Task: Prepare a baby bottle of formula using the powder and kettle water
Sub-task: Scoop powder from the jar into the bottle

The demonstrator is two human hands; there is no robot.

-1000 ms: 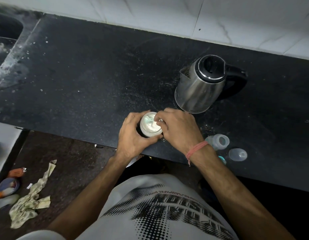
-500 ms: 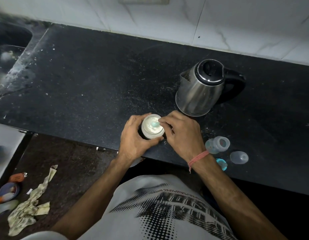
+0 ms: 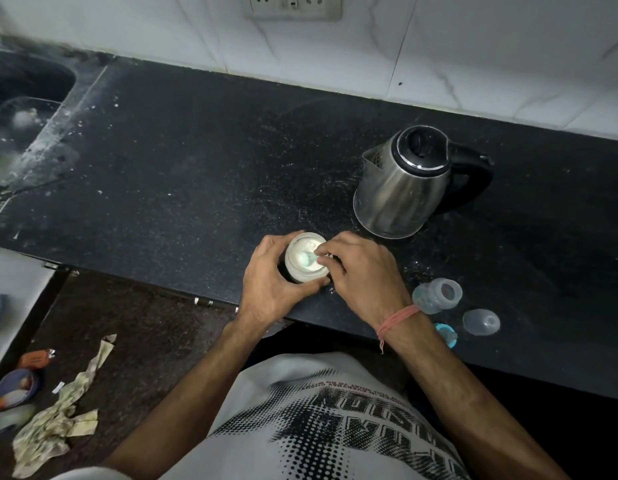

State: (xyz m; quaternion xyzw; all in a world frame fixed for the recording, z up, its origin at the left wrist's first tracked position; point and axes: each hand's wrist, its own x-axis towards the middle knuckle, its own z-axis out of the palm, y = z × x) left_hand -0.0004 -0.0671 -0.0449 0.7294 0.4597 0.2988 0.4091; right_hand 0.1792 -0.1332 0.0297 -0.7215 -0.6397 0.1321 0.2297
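An open jar of white powder (image 3: 302, 249) stands near the front edge of the black counter (image 3: 196, 161). My left hand (image 3: 271, 282) wraps around the jar's side. My right hand (image 3: 361, 271) pinches the handle of a small teal scoop (image 3: 306, 260) whose bowl lies in the powder. A steel kettle (image 3: 401, 188) with a black lid and handle stands behind and to the right. The clear baby bottle (image 3: 437, 295) lies on its side right of my right wrist, with a clear cap (image 3: 480, 322) and a teal ring (image 3: 446, 334) beside it.
A sink (image 3: 20, 109) is set into the counter at far left. A wall socket (image 3: 293, 6) sits on the tiled wall behind. On the floor at lower left lie a crumpled cloth (image 3: 54, 420) and small items.
The view has shifted so the counter sits lower in frame. My right fingers have moved the teal scoop further into the powder; my left hand stays on the jar.
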